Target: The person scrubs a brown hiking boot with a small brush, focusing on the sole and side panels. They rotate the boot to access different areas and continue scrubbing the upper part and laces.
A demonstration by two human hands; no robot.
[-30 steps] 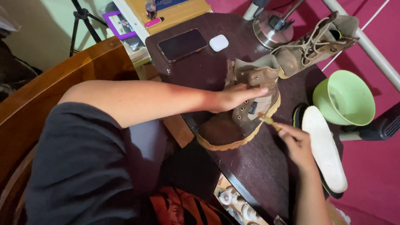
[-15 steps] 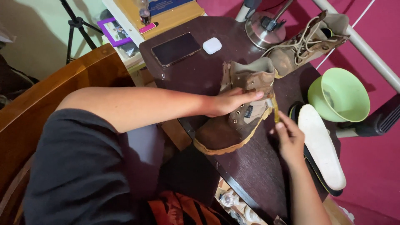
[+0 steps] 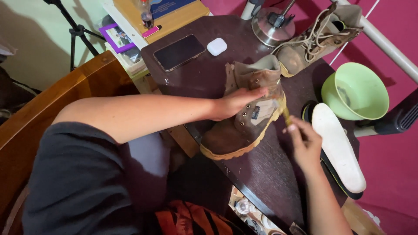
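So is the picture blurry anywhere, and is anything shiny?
Head view: mostly sharp, with the right hand slightly smeared beside the brown boot; the left hand on the boot looks crisp; pale glare sits on the dark table near the phone; soft shadows fall under the boot.
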